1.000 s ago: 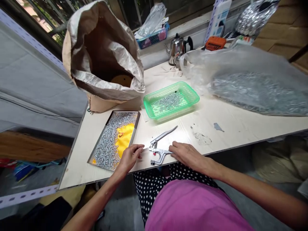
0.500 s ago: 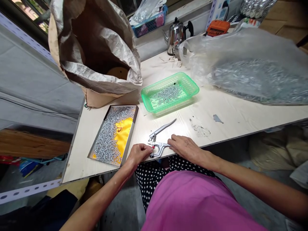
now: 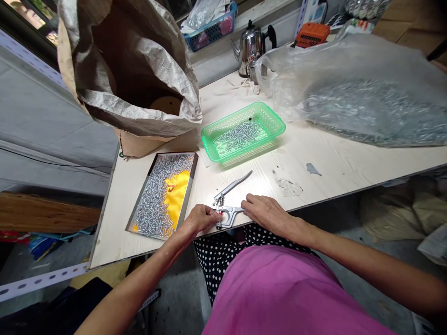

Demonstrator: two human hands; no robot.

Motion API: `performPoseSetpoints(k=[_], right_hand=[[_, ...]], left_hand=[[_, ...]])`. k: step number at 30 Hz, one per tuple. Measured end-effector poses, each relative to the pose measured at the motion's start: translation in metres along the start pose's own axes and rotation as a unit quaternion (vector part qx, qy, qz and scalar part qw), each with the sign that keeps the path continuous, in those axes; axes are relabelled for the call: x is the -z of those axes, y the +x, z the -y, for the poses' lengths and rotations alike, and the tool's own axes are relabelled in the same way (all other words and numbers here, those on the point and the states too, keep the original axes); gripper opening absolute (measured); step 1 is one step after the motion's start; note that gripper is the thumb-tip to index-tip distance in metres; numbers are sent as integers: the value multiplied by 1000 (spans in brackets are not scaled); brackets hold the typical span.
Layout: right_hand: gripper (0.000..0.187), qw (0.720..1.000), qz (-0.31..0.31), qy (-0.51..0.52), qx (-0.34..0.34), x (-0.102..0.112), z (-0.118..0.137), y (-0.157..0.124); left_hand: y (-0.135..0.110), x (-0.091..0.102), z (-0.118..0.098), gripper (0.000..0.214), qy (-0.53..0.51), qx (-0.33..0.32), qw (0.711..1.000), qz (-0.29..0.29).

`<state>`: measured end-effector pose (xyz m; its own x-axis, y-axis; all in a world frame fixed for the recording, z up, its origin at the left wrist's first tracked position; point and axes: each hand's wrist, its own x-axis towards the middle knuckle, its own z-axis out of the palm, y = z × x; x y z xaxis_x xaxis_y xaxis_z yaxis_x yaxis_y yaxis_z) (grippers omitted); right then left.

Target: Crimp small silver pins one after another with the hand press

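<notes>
Snap fastener pliers (image 3: 227, 210) lie near the table's front edge, their upper handle raised and a spring and a red part showing at the jaw. My left hand (image 3: 201, 217) is at the jaw, thumb and fingers pinched together; whatever they hold is too small or hidden to name. My right hand (image 3: 263, 211) is closed on the end of the lower handle. Left of the pliers sits a shallow tray (image 3: 188, 195) with many small silver metal pieces on a yellow sheet (image 3: 176, 190). A green plastic basket (image 3: 244, 156) behind the pliers holds more such pieces.
A large open sack (image 3: 129, 135) stands at the back left. At the back right lies a clear plastic bag (image 3: 349, 102) full of metal pieces. A steel kettle (image 3: 249, 49), an orange box (image 3: 312, 35) and a blue basket (image 3: 211, 32) are along the wall.
The view has shifted slightly, so the table's things appear a little to the left. Both hands keep nearly the same places at the pliers.
</notes>
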<state>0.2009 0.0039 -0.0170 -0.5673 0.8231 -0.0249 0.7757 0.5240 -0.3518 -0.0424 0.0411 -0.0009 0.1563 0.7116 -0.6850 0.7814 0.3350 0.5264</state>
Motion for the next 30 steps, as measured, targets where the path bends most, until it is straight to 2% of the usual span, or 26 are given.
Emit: performPoseSetpoints(k=[3, 8, 10, 12, 15, 17, 24, 30], right_hand=[[9, 1000, -12, 2, 2, -4, -1, 0], [10, 999, -33, 8, 16, -14, -5, -1], [10, 999, -45, 8, 24, -17, -6, -1], [11, 998, -54, 7, 30, -19, -7, -2], [13, 998, -55, 0, 30, -18, -6, -3], [14, 998, -48, -6, 27, -15, -5, -4], [16, 999, -39, -14, 20, -12, -4, -3], [10, 999, -37, 21, 24, -7, -8, -6]], left_hand=[[-2, -2, -2, 46, 19, -2, 1000, -13], [-12, -16, -2, 32, 46, -30, 993, -102], [-15, -19, -1, 31, 49, -44, 991, -118], [-15, -17, 2, 36, 30, -38, 995, -86], [-12, -9, 5, 48, -40, -13, 999, 20], [-10, -5, 5, 51, -74, 0, 995, 62], [-5, -2, -4, 49, -69, 19, 994, 88], [-7, -8, 2, 44, -106, 51, 991, 61]])
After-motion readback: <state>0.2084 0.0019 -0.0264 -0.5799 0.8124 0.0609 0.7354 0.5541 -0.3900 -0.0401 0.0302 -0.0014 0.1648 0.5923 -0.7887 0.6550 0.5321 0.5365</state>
